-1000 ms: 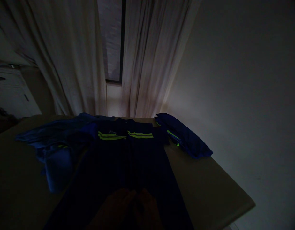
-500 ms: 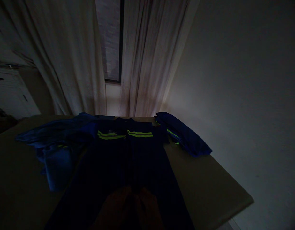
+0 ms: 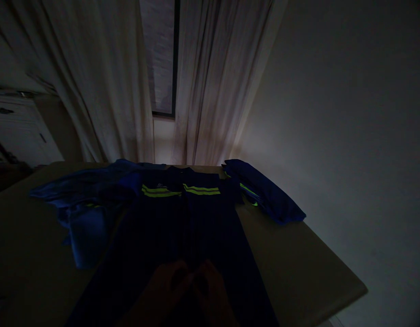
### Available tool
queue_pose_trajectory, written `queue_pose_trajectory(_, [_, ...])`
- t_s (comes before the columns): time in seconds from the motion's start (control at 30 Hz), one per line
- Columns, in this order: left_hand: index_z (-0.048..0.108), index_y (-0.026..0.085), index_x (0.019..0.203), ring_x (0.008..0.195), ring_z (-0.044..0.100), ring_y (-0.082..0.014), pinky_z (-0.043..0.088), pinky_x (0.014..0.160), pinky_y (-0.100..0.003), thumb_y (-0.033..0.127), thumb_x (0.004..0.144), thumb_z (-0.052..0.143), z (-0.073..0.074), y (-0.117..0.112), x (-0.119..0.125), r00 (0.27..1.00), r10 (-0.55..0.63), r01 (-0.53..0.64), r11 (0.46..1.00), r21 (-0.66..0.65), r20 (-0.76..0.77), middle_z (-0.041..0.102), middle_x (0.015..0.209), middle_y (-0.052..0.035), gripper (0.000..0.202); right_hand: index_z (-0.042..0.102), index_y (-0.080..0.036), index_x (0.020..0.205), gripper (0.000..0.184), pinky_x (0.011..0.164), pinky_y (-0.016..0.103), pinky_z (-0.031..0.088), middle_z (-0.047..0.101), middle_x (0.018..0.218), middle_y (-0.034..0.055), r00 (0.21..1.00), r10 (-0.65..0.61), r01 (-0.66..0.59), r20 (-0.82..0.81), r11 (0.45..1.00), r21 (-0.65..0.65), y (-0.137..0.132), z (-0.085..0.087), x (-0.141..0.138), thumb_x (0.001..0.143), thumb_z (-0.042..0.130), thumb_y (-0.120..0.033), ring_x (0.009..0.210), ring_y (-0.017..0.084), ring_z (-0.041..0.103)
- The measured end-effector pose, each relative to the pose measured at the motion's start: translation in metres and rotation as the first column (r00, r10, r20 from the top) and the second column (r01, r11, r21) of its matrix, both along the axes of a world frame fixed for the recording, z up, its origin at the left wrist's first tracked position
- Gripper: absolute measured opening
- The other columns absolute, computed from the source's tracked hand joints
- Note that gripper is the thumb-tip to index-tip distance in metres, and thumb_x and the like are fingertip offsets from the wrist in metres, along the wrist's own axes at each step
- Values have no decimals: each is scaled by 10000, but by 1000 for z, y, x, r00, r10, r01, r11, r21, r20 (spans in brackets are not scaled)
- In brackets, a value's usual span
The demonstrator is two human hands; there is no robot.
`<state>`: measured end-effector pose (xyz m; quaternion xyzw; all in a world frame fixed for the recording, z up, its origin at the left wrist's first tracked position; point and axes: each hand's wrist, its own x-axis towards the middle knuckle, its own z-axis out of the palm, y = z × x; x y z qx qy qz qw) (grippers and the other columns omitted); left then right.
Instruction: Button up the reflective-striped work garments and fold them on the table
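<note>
A dark blue work garment with a collar and yellow-green stripes across the chest lies front up, stretching toward me. Over the middle of its front, my left hand and my right hand are close together, fingertips almost meeting. Thumb and fingers of each hand are bent into a pinch at the front opening. The fabric between them is too dark to make out in detail.
A crumpled blue garment lies on the left of the table. A folded blue garment with yellow-green trim lies at the right near the wall. Curtains hang behind, and a white cabinet stands far left.
My hands have risen slightly on the garment, and their fingers now curl into clearer pinches with the tips nearer each other. The view has shifted a little; the garments have stayed put.
</note>
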<state>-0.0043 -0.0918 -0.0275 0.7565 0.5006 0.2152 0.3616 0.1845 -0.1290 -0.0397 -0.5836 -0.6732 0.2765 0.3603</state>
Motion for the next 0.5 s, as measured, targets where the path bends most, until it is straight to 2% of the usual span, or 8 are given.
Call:
queue_pose_trajectory(0.13, [684,243,1012,920,688,-194,493,847,-292,428,977,505,4,3,0,998,-45,48,996,-69,33,756,987,-24,260,699,-229,928,74,777,260,495,684,963,37,999,25,-25,-49,1000,-2,0,2,-2,884,669,-177,883,181,663])
queue_pose_trajectory(0.3, [699,245,1068,958,676,-191,481,837,-268,434,961,529,12,9,-5,990,-109,125,972,-198,89,757,1040,-20,276,706,-237,954,100,839,288,493,683,960,36,997,34,-33,-62,999,17,1,-3,-2,898,658,-169,928,190,650])
queue_pose_trajectory(0.5, [693,233,1055,896,673,-187,471,788,-267,348,897,587,14,13,-7,987,-156,160,969,-185,39,757,996,-18,223,693,-238,956,124,808,277,495,648,1000,41,994,69,-68,-80,998,10,0,-3,-1,903,644,-136,908,178,645])
